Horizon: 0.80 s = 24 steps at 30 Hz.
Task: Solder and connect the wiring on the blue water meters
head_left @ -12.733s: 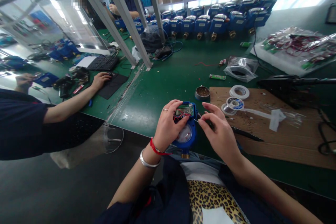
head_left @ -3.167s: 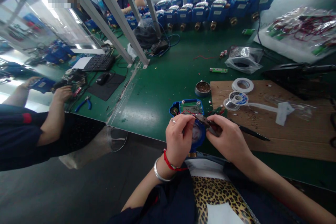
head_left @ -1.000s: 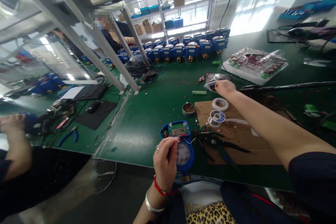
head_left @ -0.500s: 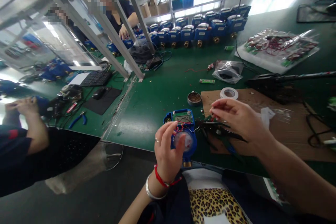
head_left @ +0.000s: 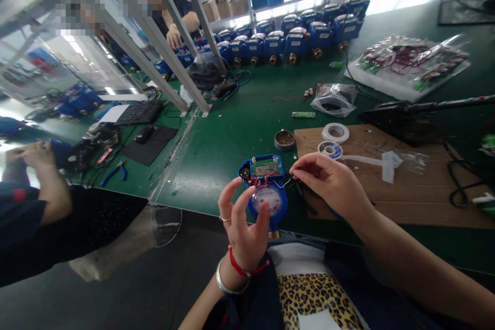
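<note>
A blue water meter (head_left: 284, 201) lies near the table's front edge, its upper housing uncovered over a display board (head_left: 266, 167). Red and white wires (head_left: 264, 179) run loose between that board and the round dial (head_left: 266, 200). My left hand (head_left: 245, 221) is at the meter's left side with fingers spread and curved over the dial, gripping nothing. To the right of the meter, thumb and forefinger of my right hand (head_left: 328, 180) are pinched together. Whatever is between those fingertips is too small to make out. The white wire's end is close to them.
Behind the meter stands a small round tin (head_left: 284, 140). A white tape roll (head_left: 335, 133) and a labelled spool (head_left: 330, 150) lie on cardboard (head_left: 425, 206). Several blue meters (head_left: 274, 44) line the back. Co-workers' hands (head_left: 38, 154) show at left.
My right hand has moved left, closer to the meter, uncovering the labelled spool and covering most of the pliers. My left hand has shifted slightly left, showing more of the dial.
</note>
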Available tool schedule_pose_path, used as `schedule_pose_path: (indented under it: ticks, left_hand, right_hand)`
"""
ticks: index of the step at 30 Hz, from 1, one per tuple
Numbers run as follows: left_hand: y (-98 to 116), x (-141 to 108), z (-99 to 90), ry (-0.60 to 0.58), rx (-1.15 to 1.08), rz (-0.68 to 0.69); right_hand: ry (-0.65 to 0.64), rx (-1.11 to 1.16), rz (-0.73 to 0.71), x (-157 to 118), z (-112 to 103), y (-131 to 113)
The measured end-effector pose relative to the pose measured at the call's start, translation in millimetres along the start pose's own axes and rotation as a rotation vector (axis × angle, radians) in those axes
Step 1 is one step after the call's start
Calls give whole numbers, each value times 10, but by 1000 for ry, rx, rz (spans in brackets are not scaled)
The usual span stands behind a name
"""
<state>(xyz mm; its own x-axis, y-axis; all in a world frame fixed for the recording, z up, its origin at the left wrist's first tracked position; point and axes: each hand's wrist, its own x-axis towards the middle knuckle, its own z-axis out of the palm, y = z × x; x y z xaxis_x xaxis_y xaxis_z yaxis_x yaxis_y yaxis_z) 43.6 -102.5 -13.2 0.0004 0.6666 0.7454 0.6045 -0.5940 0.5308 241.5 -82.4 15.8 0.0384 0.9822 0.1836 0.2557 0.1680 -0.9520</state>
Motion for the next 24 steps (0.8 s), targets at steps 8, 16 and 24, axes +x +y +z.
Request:
schedule_pose_path:
  ticks: [8, 16, 24]
  left_hand:
    - [-40, -40, -26, -2, -5, -33]
    - [-26, -45, -5, 26, -12, -42]
    - [-35, -48, -1, 17, -16, -62]
  right_hand:
    - [-8, -169, -90, -16, -20, 5]
    - [3, -159, -93, -9, -18, -7]
    - [-21, -239, -132, -25, -14, -4]
